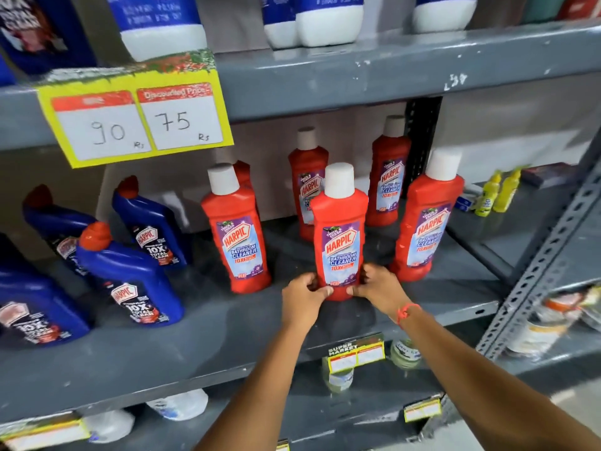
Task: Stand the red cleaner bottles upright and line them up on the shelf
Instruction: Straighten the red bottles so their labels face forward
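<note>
Several red cleaner bottles with white caps stand upright on the grey shelf point(227, 323). The front middle bottle point(340, 229) is gripped at its base from both sides by my left hand point(304, 292) and my right hand point(379, 286). Another red bottle point(235, 229) stands to its left and one point(427, 219) to its right. Two more stand behind, one point(307, 177) partly hidden by the held bottle and one point(388, 177) by the back upright. A further red bottle point(242, 172) peeks out behind the left one.
Blue angled-neck cleaner bottles point(130, 275) crowd the shelf's left part. A yellow price tag point(136, 118) hangs from the shelf above, which carries white-and-blue bottles point(328, 17). Small yellow bottles point(497, 193) sit at the right. A perforated metal upright point(546, 255) runs down the right side.
</note>
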The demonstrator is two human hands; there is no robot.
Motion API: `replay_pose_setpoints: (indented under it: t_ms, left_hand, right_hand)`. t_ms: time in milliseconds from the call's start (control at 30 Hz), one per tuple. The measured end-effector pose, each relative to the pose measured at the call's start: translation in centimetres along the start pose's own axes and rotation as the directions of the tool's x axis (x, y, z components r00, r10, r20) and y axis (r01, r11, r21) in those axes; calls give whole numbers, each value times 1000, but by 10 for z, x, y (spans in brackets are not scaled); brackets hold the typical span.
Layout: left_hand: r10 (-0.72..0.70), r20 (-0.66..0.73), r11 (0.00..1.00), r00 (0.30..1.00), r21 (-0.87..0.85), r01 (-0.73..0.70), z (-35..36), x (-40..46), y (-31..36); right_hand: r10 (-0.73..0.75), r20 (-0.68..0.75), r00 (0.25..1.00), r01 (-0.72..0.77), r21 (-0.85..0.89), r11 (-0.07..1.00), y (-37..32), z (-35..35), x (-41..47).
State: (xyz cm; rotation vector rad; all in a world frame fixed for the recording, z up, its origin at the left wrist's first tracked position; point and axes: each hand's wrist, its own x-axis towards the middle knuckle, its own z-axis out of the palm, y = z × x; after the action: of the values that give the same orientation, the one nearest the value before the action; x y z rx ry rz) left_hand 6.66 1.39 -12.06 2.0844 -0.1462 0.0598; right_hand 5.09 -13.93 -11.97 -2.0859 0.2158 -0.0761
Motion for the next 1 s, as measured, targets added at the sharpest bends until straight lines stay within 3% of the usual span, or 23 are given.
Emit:
replay_pose_setpoints:
  t_ms: [233,333,400,533,633,733,800,900,1000]
  left_hand:
    - [-14,56,1000,998,-16,15,-4,-5,5]
    - [-45,68,998,997,-49,49,-11,-7,0]
    - [-63,2,997,998,-52,63,-23,-11,-9]
    - [-92,-283,992,955,-114,62,-59,-19,-32]
    - [-145,-410,987,901,-123,103,-86,-13,-46]
    - [-230,-342,973,911,-102,207,-105,2,-55]
    - [-239,-255,970,937,-96,222,-113,10,-60]
    - [-191,-164,976,968,-134,170,-119,20,-65]
    - [-158,-159,982,975,-127,138,-120,25,-66]
  right_hand:
    - [40,-81,996,-39,11,999,-6,7,-14]
    - [84,-404,911,-20,160,987,-9,21,-39]
    - [-10,-529,849,86,119,989,-12,37,-60]
    - [-286,-287,914,291,-26,956,-29,83,-83]
    - [-274,-153,949,283,40,958,-56,109,-63]
    - [-119,-41,992,124,161,979,-81,119,-28]
    - [-59,55,997,51,149,988,-89,121,-6]
    - [-57,140,988,51,47,998,-91,122,19]
    - [-55,200,978,45,51,998,-90,127,30]
